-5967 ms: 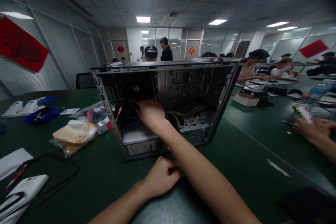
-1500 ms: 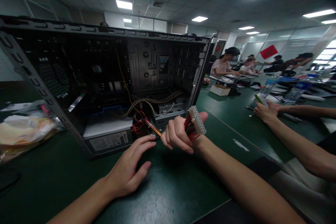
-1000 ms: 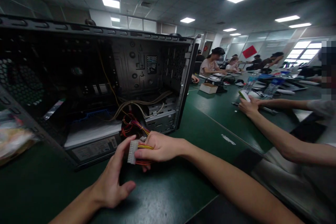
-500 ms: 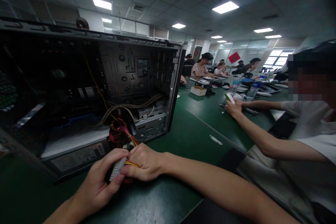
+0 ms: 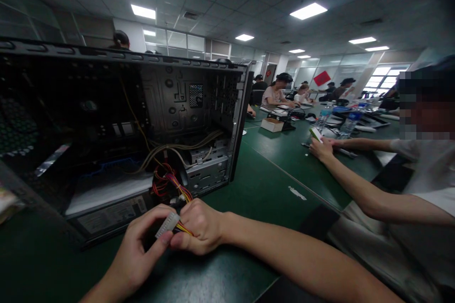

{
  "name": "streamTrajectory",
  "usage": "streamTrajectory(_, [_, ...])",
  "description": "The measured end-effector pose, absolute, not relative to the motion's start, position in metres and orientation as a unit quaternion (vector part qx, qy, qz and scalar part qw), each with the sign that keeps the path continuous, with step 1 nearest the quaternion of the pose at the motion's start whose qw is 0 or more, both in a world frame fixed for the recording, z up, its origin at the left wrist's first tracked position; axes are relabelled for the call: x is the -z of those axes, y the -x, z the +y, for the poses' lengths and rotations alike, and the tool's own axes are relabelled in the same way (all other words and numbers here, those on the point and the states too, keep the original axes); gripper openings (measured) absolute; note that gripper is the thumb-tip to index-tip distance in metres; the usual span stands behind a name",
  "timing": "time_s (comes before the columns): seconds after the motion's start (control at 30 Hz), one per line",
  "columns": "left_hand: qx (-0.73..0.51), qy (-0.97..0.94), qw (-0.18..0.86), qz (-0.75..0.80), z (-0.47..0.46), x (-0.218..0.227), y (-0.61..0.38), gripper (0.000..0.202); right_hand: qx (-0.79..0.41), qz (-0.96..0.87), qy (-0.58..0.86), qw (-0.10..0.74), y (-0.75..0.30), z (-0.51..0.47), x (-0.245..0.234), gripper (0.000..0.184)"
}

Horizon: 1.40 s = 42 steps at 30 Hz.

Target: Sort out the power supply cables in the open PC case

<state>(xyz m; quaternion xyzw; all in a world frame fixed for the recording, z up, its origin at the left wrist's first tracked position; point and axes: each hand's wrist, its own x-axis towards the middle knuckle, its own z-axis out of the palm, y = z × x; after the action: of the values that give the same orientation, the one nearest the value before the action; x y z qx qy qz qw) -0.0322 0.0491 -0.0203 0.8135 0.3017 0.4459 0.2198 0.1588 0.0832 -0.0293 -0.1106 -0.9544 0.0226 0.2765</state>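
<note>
My left hand (image 5: 144, 241) pinches a pale, multi-pin power connector (image 5: 168, 225) between thumb and fingers. Beside it, my right hand (image 5: 201, 227) is closed around the yellow, red and purple cables (image 5: 182, 192) just behind that connector. These cables run back into an open black computer case (image 5: 245, 104), lying in front of me with its inside showing. Low in the case sits the power supply (image 5: 110, 215), with a label on its side. Grey cables (image 5: 167, 149) arch above the coloured bundle. The palm side of my right hand is hidden.
The case stands on a green table (image 5: 256, 199). At right a co-worker's hand (image 5: 322, 149) holds a small green-and-white object. Farther back are a small open box (image 5: 272, 124), plastic bottles (image 5: 323, 116) and several people at work. A white scrap (image 5: 297, 193) lies right of the case.
The connector has turned in my left fingers, so more of its pin face shows. The whole view has shifted slightly, with the case appearing a little lower and farther right.
</note>
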Motion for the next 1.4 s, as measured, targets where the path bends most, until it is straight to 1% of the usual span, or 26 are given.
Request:
streamTrajectory(0.13, [-0.464, -0.801, 0.237, 0.293, 0.046, 0.025, 0.032, 0.026, -0.048, -0.937, 0.125, 0.322, -0.147, 0.077, 0.048, 0.053])
streamTrajectory(0.3, [-0.454, -0.812, 0.212, 0.301, 0.041, 0.037, 0.037, 0.049, -0.014, -0.931, 0.099, 0.352, -0.130, 0.072, 0.069, 0.065])
streamTrajectory(0.4, [-0.439, -0.808, 0.228, 0.321, 0.039, 0.037, 0.037, 0.063, 0.008, -0.919, 0.102, 0.381, -0.126, 0.065, 0.068, 0.067])
streamTrajectory(0.5, [-0.442, -0.780, 0.272, 0.350, 0.039, 0.033, 0.035, 0.069, 0.022, -0.891, 0.118, 0.438, -0.127, 0.056, 0.055, 0.058])
streamTrajectory(0.57, [-0.450, -0.756, 0.295, 0.371, 0.040, 0.030, 0.034, 0.071, 0.010, -0.878, 0.129, 0.460, -0.131, 0.051, 0.042, 0.050])
streamTrajectory(0.67, [-0.464, -0.727, 0.318, 0.394, 0.041, 0.030, 0.035, 0.069, -0.019, -0.865, 0.156, 0.476, -0.137, 0.048, 0.024, 0.042])
streamTrajectory(0.77, [-0.480, -0.686, 0.341, 0.427, 0.040, 0.034, 0.036, 0.068, -0.053, -0.860, 0.189, 0.470, -0.142, 0.048, 0.012, 0.033])
streamTrajectory(0.83, [-0.482, -0.666, 0.376, 0.428, 0.038, 0.036, 0.035, 0.070, -0.067, -0.860, 0.194, 0.467, -0.144, 0.048, 0.005, 0.028])
streamTrajectory(0.93, [-0.466, -0.684, 0.420, 0.372, 0.036, 0.034, 0.029, 0.076, -0.103, -0.846, 0.198, 0.485, -0.145, 0.049, -0.007, 0.026])
streamTrajectory(1.0, [-0.449, -0.711, 0.411, 0.353, 0.036, 0.031, 0.025, 0.078, -0.132, -0.829, 0.221, 0.497, -0.143, 0.052, -0.022, 0.030])
streamTrajectory(1.07, [-0.448, -0.711, 0.402, 0.364, 0.036, 0.028, 0.022, 0.077, -0.131, -0.824, 0.255, 0.488, -0.137, 0.059, -0.044, 0.033])
streamTrajectory(1.23, [-0.421, -0.716, 0.394, 0.394, 0.036, 0.024, 0.018, 0.072, -0.029, -0.850, 0.336, 0.405, -0.099, 0.083, -0.110, 0.035])
streamTrajectory(1.3, [-0.415, -0.726, 0.387, 0.390, 0.035, 0.023, 0.018, 0.071, 0.013, -0.863, 0.367, 0.347, -0.080, 0.094, -0.129, 0.036])
streamTrajectory(1.4, [-0.406, -0.752, 0.360, 0.375, 0.034, 0.021, 0.018, 0.069, 0.055, -0.874, 0.411, 0.253, -0.055, 0.111, -0.140, 0.035])
